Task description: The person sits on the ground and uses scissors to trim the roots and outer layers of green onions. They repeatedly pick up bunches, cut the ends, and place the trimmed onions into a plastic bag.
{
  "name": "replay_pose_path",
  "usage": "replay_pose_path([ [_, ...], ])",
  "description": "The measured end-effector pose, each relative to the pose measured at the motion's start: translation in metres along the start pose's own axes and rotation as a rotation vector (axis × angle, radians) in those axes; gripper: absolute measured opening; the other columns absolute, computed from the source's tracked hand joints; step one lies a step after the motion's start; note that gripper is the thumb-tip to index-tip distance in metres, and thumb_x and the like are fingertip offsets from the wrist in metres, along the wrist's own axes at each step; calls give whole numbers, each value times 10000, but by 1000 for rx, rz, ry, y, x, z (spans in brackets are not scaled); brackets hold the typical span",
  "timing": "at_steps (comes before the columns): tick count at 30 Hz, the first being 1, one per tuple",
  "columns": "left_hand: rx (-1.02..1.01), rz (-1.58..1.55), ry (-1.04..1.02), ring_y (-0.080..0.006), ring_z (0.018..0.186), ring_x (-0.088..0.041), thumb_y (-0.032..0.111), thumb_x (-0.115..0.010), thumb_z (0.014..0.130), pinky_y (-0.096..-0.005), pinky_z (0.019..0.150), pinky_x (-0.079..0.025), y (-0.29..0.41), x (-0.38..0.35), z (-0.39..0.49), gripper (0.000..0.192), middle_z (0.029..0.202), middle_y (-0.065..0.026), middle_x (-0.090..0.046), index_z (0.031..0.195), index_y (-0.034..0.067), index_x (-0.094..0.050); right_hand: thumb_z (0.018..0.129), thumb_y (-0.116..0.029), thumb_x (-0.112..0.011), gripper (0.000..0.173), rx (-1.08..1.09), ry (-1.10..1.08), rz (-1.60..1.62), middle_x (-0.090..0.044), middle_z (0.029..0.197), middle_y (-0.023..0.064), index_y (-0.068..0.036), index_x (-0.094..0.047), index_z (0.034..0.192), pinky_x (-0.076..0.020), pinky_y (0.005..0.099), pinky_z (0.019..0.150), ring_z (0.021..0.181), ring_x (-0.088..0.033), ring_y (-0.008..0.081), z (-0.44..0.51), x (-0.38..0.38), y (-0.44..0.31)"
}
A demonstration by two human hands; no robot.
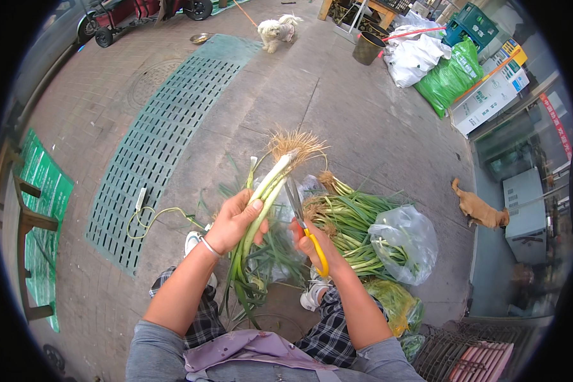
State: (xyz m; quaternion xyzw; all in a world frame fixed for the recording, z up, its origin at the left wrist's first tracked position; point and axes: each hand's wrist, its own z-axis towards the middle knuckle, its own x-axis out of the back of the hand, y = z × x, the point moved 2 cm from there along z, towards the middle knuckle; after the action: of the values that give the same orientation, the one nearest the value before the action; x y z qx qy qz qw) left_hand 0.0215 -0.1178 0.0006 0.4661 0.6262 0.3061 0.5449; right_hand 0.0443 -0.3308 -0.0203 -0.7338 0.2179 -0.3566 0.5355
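My left hand (236, 222) grips a bunch of long green onions (273, 176) around the pale stalks. Their stringy roots (298, 145) point up and away from me, and the green leaves hang below the hand. In my right hand (317, 243) is a pair of scissors (297, 203) with yellow handles. The blades point upward, close beside the white stalks near the root end; whether they touch them I cannot tell. On the ground to the right lies a large heap of green onions (353, 224), partly inside a clear plastic bag (406, 243). Loose leaves (281, 258) lie between my feet.
A yellow-green bag (391, 305) sits beside my right leg, near wire racks (444, 353). A power strip (141, 199) with a cord lies on the green slotted ramp (167, 129). A white dog (277, 32) stands ahead, and a brown dog (480, 205) by the glass door. Sacks (451, 76) are stacked far right.
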Motion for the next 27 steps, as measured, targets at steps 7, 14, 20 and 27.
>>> replay_pose_path([
  [7, 65, -33, -19, -160, 453, -564, 235, -525, 936, -245, 408, -439, 6, -2, -3, 270, 647, -81, -589, 1066, 28, -410, 724, -799, -432, 910, -70, -20, 71, -491, 850, 14, 2, -478, 1153, -433, 263, 702, 755, -491, 118, 1, -1, -1],
  [14, 84, -75, 11, -162, 413, -550, 220, -577, 908, -248, 360, -420, 13, -1, -3, 337, 597, -94, -582, 1088, 12, -382, 808, -713, -440, 742, -4, -23, 27, -581, 862, 123, -12, -523, 1038, -446, 334, 727, 807, -574, 230, 3, -1, 8],
  [20, 162, 10, -47, -151, 382, -529, 226, -598, 894, -236, 338, -399, 12, 5, -3, 331, 573, -95, -576, 1044, 12, -394, 747, -768, -454, 841, -57, -22, -1, -504, 804, 10, -4, -504, 1096, -420, 234, 629, 689, -479, 90, 1, 2, 7],
  [27, 229, -11, -137, -146, 376, -524, 239, -608, 890, -237, 332, -391, 6, 4, -2, 336, 581, -98, -584, 1042, 22, -401, 847, -643, -466, 651, -268, 14, -125, -514, 608, 66, -4, -542, 754, -404, 323, 543, 575, -524, 173, -6, 2, -3],
])
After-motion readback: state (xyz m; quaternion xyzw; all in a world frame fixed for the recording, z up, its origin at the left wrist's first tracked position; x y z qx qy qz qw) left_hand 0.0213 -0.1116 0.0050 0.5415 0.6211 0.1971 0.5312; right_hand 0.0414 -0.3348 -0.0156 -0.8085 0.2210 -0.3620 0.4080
